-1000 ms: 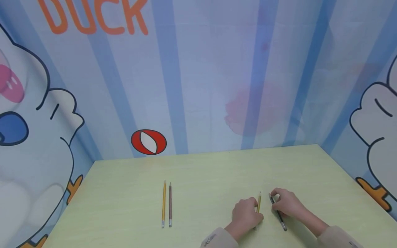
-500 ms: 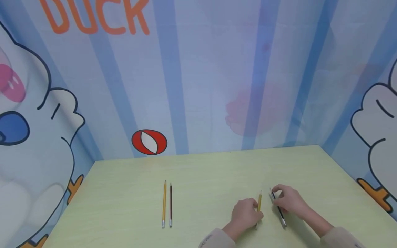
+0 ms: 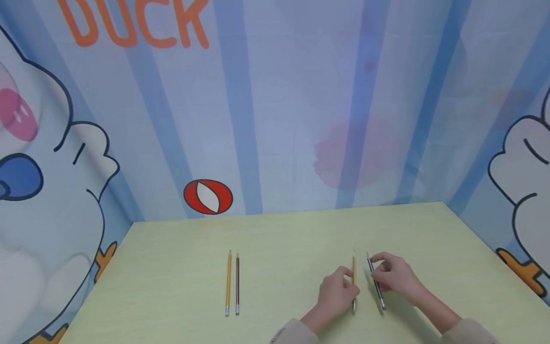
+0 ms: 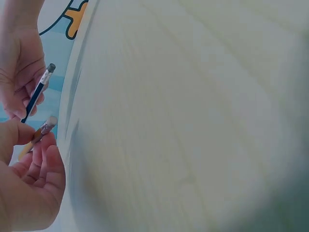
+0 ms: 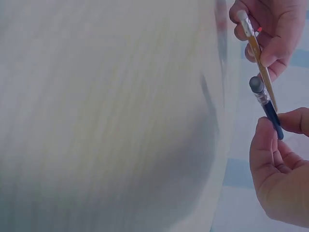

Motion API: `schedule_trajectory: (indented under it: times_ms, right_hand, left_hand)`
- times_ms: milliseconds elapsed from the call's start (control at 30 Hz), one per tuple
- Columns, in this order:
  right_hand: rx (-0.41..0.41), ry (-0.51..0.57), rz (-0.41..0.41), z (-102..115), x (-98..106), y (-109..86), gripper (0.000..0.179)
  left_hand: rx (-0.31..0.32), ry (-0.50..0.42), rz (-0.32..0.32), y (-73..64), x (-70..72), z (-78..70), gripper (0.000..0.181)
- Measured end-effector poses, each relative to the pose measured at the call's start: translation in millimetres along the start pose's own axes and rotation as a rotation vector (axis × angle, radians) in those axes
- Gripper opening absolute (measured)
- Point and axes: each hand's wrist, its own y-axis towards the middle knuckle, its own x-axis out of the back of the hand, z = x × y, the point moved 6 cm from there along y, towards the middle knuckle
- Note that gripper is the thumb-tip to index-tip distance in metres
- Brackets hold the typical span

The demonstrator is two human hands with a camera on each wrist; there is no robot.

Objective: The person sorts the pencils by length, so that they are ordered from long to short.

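Converging slightly, points aimed forward: mustard pencil pinched by left hand, navy pencil pinched by right hand; narrow gap seen between; yellow pencil and maroon pencil laid near-parallel on table, well to left, left hand nearer.

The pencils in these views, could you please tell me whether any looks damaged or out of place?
Nothing stands out. The orange-yellow pencil and maroon pencil lie neatly side by side on the table. The left hand pinches a gold pencil and the right hand a dark pencil, with no visible break.
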Motion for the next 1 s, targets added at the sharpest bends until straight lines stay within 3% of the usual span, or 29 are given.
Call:
schedule_trajectory:
  times_ms: [433,633,1000]
  right_hand:
    - [0.05,0.195,0.046,16.0,-17.3,1.9,0.037]
    - [0.048,0.236,0.088,19.3,-25.1,1.7,0.036]
    - [0.059,0.263,0.125,23.5,-35.2,2.2,0.038]
  left_hand:
    - [-0.001,-0.124,0.026,-4.3,9.2,-1.2,0.024]
    - [0.007,-0.168,0.042,-7.0,10.8,-2.4,0.023]
    - [0.043,-0.166,0.034,-9.9,18.0,0.1,0.023]
